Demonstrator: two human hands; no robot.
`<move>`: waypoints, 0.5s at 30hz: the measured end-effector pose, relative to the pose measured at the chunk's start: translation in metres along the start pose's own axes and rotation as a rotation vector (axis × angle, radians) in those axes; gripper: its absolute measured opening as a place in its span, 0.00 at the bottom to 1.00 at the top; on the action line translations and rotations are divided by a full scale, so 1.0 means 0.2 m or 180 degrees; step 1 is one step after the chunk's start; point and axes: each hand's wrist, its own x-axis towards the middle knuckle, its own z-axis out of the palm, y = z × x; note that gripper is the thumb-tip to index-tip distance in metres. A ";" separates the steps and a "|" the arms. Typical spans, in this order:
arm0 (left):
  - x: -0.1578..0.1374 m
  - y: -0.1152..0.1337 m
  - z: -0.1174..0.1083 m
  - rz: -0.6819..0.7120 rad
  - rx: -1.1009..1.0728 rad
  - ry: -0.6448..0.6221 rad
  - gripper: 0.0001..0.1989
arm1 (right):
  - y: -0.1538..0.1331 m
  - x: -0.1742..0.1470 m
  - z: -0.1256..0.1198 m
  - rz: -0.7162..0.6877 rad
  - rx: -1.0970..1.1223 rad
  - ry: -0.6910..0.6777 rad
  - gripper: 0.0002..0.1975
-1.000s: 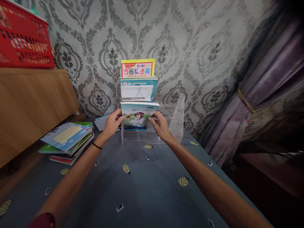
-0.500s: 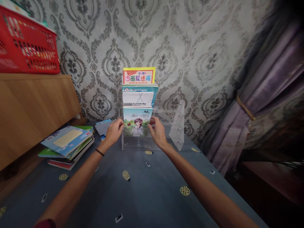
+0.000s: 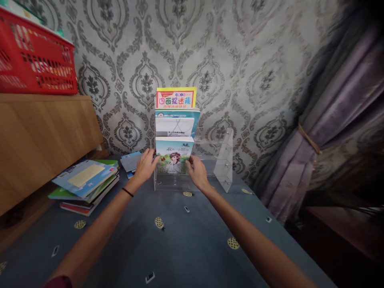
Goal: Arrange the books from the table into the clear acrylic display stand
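Observation:
A picture book [image 3: 175, 158] with a girl on its cover is at the front of a clear acrylic book rack [image 3: 223, 164]. My left hand [image 3: 146, 165] holds its left edge, the thumb reaching toward the cover. At the right edge, my right hand [image 3: 196, 172] grips the same book with bent fingers; some fingertips are hidden behind it. Rising in tiers behind are a white book [image 3: 174, 126], a teal book [image 3: 195, 120] and a yellow-bordered book [image 3: 176, 97], all upright in the rack's left part.
To the left, several books lie in a stack [image 3: 87, 180], with a few blue booklets [image 3: 130, 162] beyond it. A red basket [image 3: 39, 60] stands on a wooden cabinet [image 3: 48, 140]. The patterned wall is behind the rack; a purple curtain [image 3: 300, 172] hangs at right.
The front book has shifted slightly right and its top has tipped toward me, showing its page edge. My left fingers have spread a little along its side; my right hand has dropped slightly.

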 end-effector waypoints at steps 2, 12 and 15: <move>0.00 0.00 0.00 0.0001 0.0046 -0.0028 0.08 | 0.01 0.00 0.01 0.0055 -0.0033 -0.0076 0.14; 0.02 0.01 0.04 -0.0126 0.0005 -0.0002 0.11 | 0.03 0.01 0.02 0.0128 0.0076 -0.0096 0.12; 0.03 0.02 0.05 -0.0210 0.0006 -0.0036 0.11 | 0.02 0.01 0.03 0.0136 0.0108 -0.0054 0.12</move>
